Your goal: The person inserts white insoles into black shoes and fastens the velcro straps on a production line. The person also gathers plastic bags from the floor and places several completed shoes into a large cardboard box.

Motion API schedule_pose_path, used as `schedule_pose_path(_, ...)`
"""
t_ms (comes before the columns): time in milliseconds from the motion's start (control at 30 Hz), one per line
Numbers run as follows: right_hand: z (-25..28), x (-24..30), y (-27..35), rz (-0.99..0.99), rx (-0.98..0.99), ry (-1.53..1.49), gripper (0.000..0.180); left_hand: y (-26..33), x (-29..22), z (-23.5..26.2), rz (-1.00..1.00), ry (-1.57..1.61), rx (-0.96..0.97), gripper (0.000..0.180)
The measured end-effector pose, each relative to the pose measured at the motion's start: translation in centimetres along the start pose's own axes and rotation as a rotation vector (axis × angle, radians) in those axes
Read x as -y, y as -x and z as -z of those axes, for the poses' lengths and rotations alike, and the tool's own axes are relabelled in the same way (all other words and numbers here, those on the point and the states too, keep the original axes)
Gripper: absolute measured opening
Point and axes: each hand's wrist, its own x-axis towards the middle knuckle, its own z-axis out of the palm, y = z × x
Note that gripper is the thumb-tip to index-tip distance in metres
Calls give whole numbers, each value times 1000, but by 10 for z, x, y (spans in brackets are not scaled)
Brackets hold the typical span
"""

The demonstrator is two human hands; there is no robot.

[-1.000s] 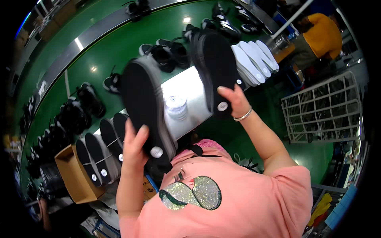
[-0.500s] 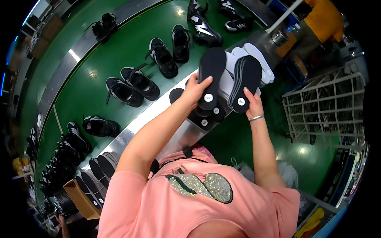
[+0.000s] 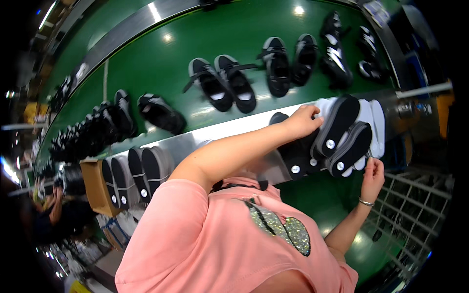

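Step in hand: We judge it to be the setting of black insole stacks among others at the right end of the steel bench [image 3: 224, 131].
Insole position: We find the upper black insole stack [image 3: 341, 119] and the lower black insole stack [image 3: 352, 146] side by side, slanted, lying over white insoles [image 3: 377, 124].
Left hand: The left hand [image 3: 304, 121] is beside the upper stack, fingers loosely bent and parted from the thumb; we see nothing gripped. Contact with the stack's edge we cannot confirm.
Right hand: The right hand [image 3: 373, 177] is just below the white insoles' near ends, fingers bunched toward the thumb. Whether they pinch anything, we cannot tell.
Next move: In our judgement, further handling calls for a grip on the long edges, keeping the layers flush.
Insole finish: Black faces look matt and fabric-like; white ones look smooth. We note rounded ends, a narrowed middle and round white stickers on the black heels.
Other insoles: More black insoles [image 3: 294, 158] lie by the left forearm. Banded insole bundles [image 3: 157, 168] stand at the bench's left, beside a brown cardboard box [image 3: 91, 181].
Shoes: Black low-cut shoes [image 3: 211, 87] with pale trim stand on a glossy green surface [image 3: 168, 63].
Cart: A pale wire-grid cart [image 3: 415, 195] stands at right.
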Motion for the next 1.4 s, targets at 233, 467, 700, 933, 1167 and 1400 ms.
schedule_pose_path(233, -75, 90, 17, 316, 319, 124, 24, 127, 46, 167, -200, -456, -701, 28)
schedule_pose_path(467, -195, 184, 40, 920, 593, 96, 27, 238, 125, 226, 347, -945, -770, 31)
schedule_pose_path(700, -312, 219, 45, 778, 763, 575, 56, 260, 152, 266, 135, -972, -848, 22)
schedule_pose_path(933, -337, 186, 27, 664, 868, 490, 48, 267, 159, 268, 65, -759, -971, 41)
schedule_pose_path(1167, -342, 201, 47, 668, 719, 422, 29, 280, 155, 276, 260, -601, -947, 41)
schedule_pose_path(1400, -345, 194, 39, 826, 514, 373, 26, 269, 153, 312, 483, -894, -986, 35)
